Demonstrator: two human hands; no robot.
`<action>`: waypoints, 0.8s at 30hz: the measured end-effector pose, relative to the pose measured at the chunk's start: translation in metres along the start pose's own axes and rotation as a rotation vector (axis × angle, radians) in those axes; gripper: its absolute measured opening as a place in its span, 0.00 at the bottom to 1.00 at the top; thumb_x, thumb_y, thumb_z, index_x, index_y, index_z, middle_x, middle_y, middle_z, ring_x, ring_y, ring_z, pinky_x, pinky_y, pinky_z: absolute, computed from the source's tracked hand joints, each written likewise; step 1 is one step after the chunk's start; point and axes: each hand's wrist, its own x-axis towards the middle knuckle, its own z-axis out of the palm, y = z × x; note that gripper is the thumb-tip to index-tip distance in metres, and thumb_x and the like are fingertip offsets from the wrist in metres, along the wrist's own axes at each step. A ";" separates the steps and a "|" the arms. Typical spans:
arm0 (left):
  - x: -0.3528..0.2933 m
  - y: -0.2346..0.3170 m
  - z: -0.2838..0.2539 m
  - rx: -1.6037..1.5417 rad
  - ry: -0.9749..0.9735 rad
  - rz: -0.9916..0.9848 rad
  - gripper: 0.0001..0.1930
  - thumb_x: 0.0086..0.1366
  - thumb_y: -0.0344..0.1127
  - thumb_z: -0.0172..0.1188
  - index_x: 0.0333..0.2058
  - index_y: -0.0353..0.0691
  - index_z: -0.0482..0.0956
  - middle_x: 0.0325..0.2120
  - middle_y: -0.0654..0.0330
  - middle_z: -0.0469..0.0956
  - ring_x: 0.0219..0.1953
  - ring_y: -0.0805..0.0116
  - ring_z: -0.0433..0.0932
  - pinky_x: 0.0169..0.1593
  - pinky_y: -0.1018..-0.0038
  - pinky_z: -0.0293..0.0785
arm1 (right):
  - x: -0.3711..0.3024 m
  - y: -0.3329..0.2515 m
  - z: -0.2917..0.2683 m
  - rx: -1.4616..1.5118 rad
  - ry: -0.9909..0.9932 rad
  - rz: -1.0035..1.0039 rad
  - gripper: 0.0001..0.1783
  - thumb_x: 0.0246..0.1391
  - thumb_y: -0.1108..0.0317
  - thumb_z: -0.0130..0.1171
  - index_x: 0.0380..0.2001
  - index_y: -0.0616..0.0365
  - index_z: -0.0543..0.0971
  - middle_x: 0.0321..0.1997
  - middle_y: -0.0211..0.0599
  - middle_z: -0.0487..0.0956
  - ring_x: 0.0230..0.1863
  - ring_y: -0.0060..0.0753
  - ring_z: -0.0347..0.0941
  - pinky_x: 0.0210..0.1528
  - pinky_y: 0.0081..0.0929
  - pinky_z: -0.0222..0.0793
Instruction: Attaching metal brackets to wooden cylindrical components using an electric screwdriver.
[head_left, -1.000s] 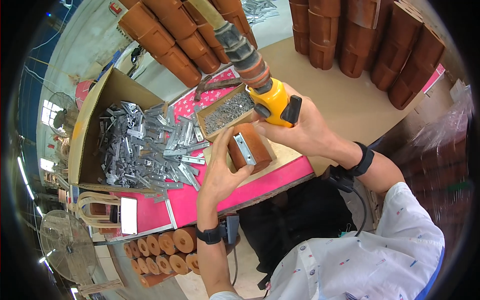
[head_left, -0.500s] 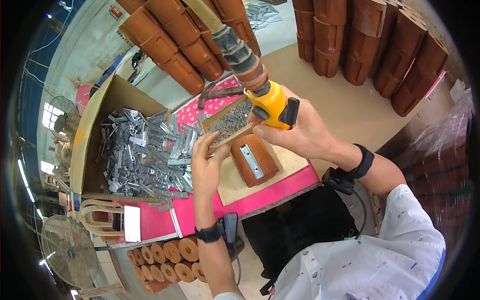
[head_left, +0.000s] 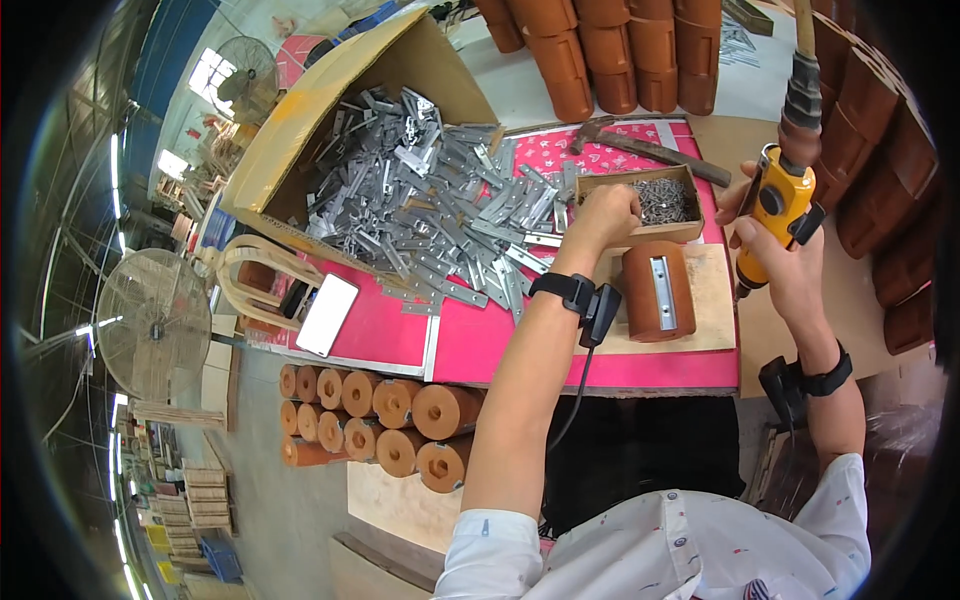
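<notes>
A yellow power screwdriver (head_left: 778,215) is gripped upright in the right hand (head_left: 790,262), the fingers wrapped fully around its body, at the right edge of a pink-covered workbench (head_left: 400,330). The tool is held above and just to the right of a brown wooden block (head_left: 655,292) on which a flat metal plate (head_left: 660,293) is laid lengthwise; the block is stood on a pale board (head_left: 710,300). The left hand (head_left: 605,215) is reached across to a small wooden tray of screws (head_left: 665,200), its fingertips bunched together over the tray's left edge; whether a screw is pinched between them cannot be told. The block lies just below that hand, near but not touched by either set of fingers. A heap of metal brackets (head_left: 440,210) is spilled from a cardboard box (head_left: 330,90) to the left, and a hammer (head_left: 640,150) is laid behind the tray. A white phone (head_left: 328,314) is rested near the bench's front edge. Round wooden cylinders (head_left: 380,415) are stacked beneath the bench.
</notes>
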 end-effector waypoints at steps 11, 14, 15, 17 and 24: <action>-0.005 0.007 -0.004 -0.086 0.105 0.029 0.05 0.48 0.26 0.59 0.25 0.34 0.82 0.25 0.45 0.80 0.31 0.50 0.80 0.40 0.63 0.75 | -0.002 0.003 -0.003 -0.037 -0.018 -0.003 0.24 0.53 0.69 0.61 0.52 0.62 0.68 0.41 0.35 0.77 0.40 0.23 0.74 0.41 0.22 0.70; -0.008 0.007 -0.007 -0.072 0.126 0.040 0.06 0.49 0.26 0.59 0.27 0.34 0.81 0.26 0.45 0.80 0.34 0.50 0.80 0.41 0.62 0.75 | -0.003 0.002 -0.002 -0.045 -0.014 0.019 0.24 0.54 0.68 0.61 0.52 0.62 0.68 0.41 0.34 0.77 0.40 0.22 0.74 0.42 0.22 0.70; -0.009 0.005 -0.007 -0.071 0.128 0.040 0.06 0.49 0.26 0.59 0.27 0.34 0.81 0.26 0.45 0.80 0.34 0.50 0.80 0.41 0.62 0.75 | -0.003 0.002 -0.001 -0.045 -0.014 0.017 0.24 0.54 0.68 0.61 0.52 0.62 0.68 0.41 0.34 0.77 0.40 0.22 0.74 0.42 0.22 0.70; -0.014 0.000 -0.007 -0.007 0.336 0.128 0.07 0.52 0.26 0.58 0.30 0.34 0.81 0.28 0.46 0.79 0.36 0.51 0.79 0.43 0.62 0.73 | -0.003 0.001 0.001 -0.057 -0.025 0.019 0.23 0.54 0.67 0.61 0.52 0.62 0.68 0.41 0.34 0.77 0.40 0.22 0.74 0.42 0.22 0.70; -0.036 0.019 -0.038 -0.142 0.359 0.043 0.06 0.56 0.26 0.58 0.33 0.34 0.80 0.26 0.51 0.78 0.35 0.56 0.79 0.42 0.66 0.73 | -0.001 -0.001 0.006 -0.040 -0.009 -0.003 0.22 0.53 0.69 0.60 0.50 0.62 0.69 0.41 0.33 0.77 0.41 0.22 0.74 0.43 0.22 0.71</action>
